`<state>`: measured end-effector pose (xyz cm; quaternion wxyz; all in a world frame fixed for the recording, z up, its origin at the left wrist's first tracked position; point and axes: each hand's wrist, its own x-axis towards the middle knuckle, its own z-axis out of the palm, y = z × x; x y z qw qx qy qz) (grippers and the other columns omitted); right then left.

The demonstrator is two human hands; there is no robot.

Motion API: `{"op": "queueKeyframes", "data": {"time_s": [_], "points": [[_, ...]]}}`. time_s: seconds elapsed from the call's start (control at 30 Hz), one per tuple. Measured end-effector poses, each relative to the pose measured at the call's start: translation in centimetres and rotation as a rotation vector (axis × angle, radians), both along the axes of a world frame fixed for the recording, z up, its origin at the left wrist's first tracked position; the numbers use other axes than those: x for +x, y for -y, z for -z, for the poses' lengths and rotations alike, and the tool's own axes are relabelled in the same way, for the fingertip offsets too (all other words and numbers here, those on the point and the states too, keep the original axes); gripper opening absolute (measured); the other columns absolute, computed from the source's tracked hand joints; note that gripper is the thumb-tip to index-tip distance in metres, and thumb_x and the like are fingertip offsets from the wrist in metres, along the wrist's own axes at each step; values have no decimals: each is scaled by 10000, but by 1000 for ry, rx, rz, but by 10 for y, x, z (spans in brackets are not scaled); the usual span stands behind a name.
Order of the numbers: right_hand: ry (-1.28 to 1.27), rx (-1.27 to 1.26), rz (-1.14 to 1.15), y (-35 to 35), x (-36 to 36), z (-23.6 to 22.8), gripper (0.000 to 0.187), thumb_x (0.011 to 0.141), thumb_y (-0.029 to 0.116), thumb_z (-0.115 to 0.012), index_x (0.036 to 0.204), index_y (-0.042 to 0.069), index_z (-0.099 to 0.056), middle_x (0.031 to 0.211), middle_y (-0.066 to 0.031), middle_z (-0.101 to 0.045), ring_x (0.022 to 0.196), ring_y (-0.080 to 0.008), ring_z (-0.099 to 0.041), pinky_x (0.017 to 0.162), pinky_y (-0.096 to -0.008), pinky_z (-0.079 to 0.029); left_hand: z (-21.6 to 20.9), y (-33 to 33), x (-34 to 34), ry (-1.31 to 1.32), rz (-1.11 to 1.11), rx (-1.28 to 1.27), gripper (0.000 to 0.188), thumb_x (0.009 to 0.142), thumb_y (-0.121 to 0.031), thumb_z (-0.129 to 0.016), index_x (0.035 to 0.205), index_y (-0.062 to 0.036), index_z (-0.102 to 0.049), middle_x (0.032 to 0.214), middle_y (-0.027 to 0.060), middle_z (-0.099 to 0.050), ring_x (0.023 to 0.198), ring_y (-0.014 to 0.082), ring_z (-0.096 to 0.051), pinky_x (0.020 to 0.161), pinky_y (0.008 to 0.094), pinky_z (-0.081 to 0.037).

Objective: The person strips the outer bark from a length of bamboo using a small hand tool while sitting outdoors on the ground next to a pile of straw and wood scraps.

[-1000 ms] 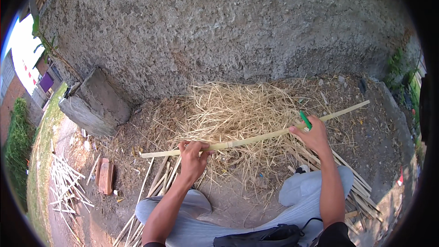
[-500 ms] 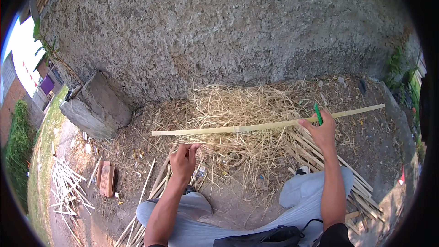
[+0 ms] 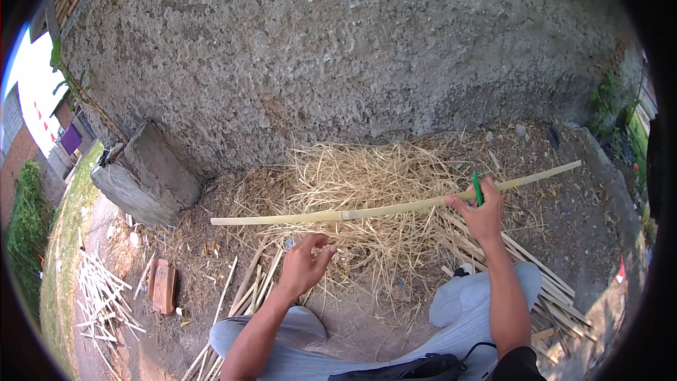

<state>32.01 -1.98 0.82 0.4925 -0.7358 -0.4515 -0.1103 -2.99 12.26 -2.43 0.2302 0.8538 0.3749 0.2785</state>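
Observation:
My right hand (image 3: pixel 482 213) grips a long pale bamboo strip (image 3: pixel 367 210) near its right third, together with a green-handled tool (image 3: pixel 477 188) that sticks up from the fist. The strip hangs almost level over a heap of pale shavings (image 3: pixel 367 190). Below the strip's middle, my left hand (image 3: pixel 305 262) is open with its fingers spread and does not touch the strip. My knees in grey trousers (image 3: pixel 479 296) are at the bottom.
A rough grey wall (image 3: pixel 338 49) fills the upper half. A concrete block (image 3: pixel 144 176) stands at the left. Split bamboo strips lie on the ground by my knees (image 3: pixel 250 286) and at the right (image 3: pixel 522 254). A brick (image 3: pixel 163 286) and more sticks (image 3: pixel 102 296) lie far left.
My left hand has let go of the strip and dropped below it. My right hand has lifted the strip and levelled it.

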Motion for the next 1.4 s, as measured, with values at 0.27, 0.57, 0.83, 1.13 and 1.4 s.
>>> {"op": "queueKeyframes", "data": {"time_s": [0.27,0.57,0.83,1.13,1.4], "points": [[-496,204,-46,-3,12,-15,477,836,489,-757,799,68,-537,644,38,-423,523,-85,-396,484,-280,-327,-10,22,0,-127,129,59,392,931,-320,-647,1181,-24,-591,1138,185,-635,965,392,-655,803,457,-541],[-823,844,-315,10,25,-56,370,1055,453,-353,1156,113,-458,843,31,-402,454,-23,-248,401,-208,-218,-5,13,-14,-77,72,95,287,898,-188,-682,1108,-11,-600,1071,172,-645,918,376,-651,765,413,-550],[-936,1008,-222,11,18,-35,420,1058,462,-328,1243,98,-426,950,-22,-503,463,-56,-287,406,-232,-241,-12,17,-7,-60,67,158,397,880,-182,-698,1212,-22,-549,1241,201,-567,1081,387,-597,859,436,-530],[-1141,854,-135,-2,-27,-16,299,1065,381,-381,1180,107,-420,958,-46,-534,474,-61,-324,423,-231,-272,-2,12,-3,-226,91,375,597,888,-268,-694,1356,-7,-430,1433,238,-421,1287,416,-442,1039,481,-390],[-1270,729,-352,-3,-63,6,241,1064,335,-410,1164,117,-423,989,-56,-587,487,-48,-323,433,-226,-293,19,12,1,-290,132,241,655,890,-346,-678,1382,-13,-403,1397,205,-465,1321,382,-419,1095,487,-317]]}}
